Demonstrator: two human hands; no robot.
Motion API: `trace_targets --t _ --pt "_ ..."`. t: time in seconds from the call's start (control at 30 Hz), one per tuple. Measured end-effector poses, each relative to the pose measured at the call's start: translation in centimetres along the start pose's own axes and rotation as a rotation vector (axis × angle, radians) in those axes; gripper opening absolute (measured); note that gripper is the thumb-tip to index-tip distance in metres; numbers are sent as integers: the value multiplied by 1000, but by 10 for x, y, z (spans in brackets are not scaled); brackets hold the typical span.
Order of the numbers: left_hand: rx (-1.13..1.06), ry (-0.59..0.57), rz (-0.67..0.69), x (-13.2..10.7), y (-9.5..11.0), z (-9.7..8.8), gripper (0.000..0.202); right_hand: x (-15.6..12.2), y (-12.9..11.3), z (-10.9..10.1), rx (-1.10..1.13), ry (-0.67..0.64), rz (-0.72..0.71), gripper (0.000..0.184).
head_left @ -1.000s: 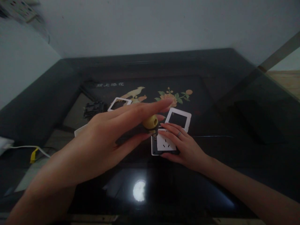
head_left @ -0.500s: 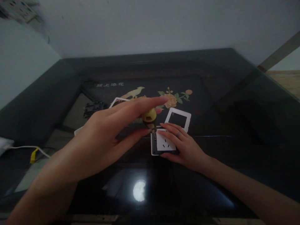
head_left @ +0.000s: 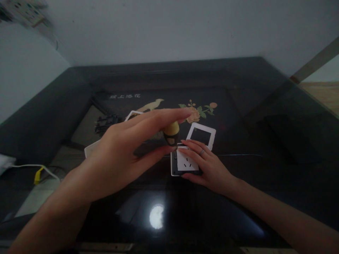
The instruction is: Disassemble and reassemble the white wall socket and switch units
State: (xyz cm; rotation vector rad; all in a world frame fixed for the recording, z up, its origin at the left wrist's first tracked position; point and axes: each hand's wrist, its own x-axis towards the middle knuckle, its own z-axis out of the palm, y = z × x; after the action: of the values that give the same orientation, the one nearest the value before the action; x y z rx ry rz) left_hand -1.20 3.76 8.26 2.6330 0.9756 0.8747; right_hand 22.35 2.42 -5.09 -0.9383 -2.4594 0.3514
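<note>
Screwdriver (head_left: 172, 131) — near upright, pointing down at socket (head_left: 186, 163).

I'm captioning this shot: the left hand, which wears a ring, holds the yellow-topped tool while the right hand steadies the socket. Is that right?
Not quite: the head view shows the ring on the right hand. The left hand holds the yellow-topped tool, and the right hand steadies the socket.
</note>
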Motion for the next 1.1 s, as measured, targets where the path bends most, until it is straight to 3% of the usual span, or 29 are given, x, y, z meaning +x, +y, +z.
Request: trace_targets --t 0.07,0.27,0.47,0.7,0.97,1.1 --pt "-1 4 11 0 1 -1 41 0 0 0 -1 4 0 60" --pt "24 181 115 3 -4 11 32 0 1 2 -11 2 13 60" --pt "-110 -20 -26 -1 1 1 52 0 1 1 -1 9 -4 61" --pt "6 190 69 4 -7 16 37 -1 1 2 1 4 17 61" --pt "-85 -26 43 0 -1 2 57 0 0 1 36 13 32 59" --pt "14 150 79 1 -7 14 40 0 0 1 15 3 36 60"
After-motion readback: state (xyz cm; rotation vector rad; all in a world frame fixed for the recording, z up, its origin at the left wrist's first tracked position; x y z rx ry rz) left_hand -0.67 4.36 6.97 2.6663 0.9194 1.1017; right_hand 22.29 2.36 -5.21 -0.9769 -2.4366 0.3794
